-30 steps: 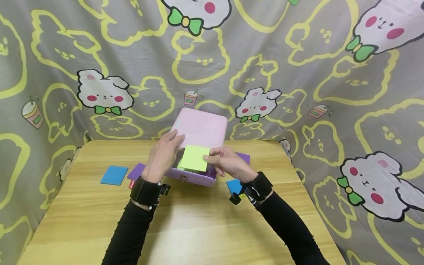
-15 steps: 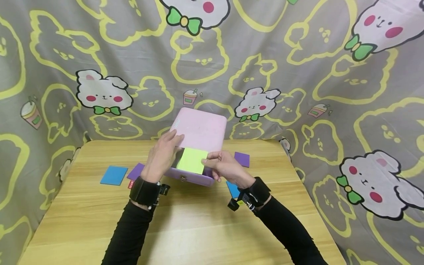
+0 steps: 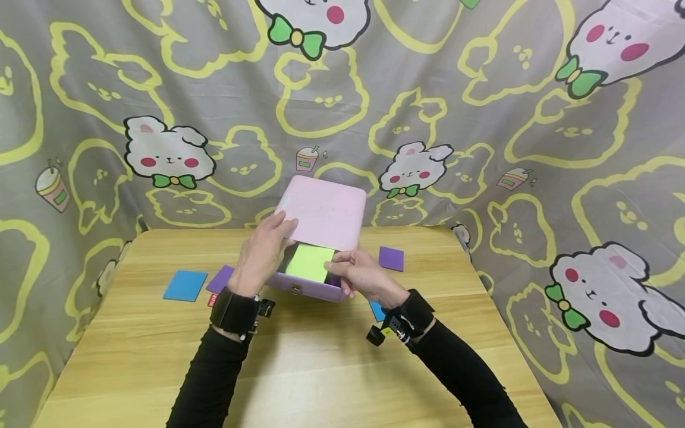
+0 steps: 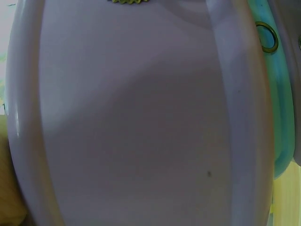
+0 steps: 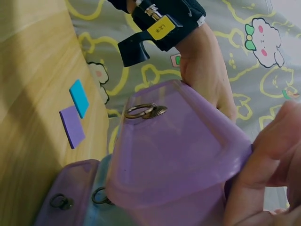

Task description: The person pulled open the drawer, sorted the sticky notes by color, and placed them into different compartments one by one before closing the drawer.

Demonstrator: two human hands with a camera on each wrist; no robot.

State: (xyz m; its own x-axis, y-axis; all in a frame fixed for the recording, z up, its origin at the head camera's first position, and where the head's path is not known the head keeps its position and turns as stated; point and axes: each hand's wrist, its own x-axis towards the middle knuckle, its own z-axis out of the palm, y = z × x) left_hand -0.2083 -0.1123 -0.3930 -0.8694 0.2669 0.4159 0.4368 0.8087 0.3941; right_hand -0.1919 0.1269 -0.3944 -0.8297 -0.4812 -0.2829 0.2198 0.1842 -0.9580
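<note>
A pink-topped drawer cabinet [image 3: 323,211] stands near the middle of the table's back, its upper purple drawer [image 3: 316,290] pulled out. Inside that drawer lies a lime sticky note pad [image 3: 308,263]. My right hand [image 3: 366,276] pinches the pad's right edge, with other fingers beside the drawer's right side. The fingers of my left hand [image 3: 262,249] rest along the left edge of the pink top. The left wrist view is filled by the purple drawer front [image 4: 131,113]. In the right wrist view, its brass ring pull [image 5: 146,110] faces the camera.
A blue pad [image 3: 184,285], a purple pad [image 3: 219,279] and a small red label [image 3: 212,299] lie on the left. Another purple pad [image 3: 392,258] and a partly hidden blue one [image 3: 377,311] lie right. Below the open drawer is a teal drawer [image 4: 282,113]. A patterned curtain [image 3: 235,77] surrounds the table.
The lime pad has gone down into the purple drawer, moving slightly left and toward me, with my right hand lowering alongside it. My left hand has stayed at the cabinet's left edge.
</note>
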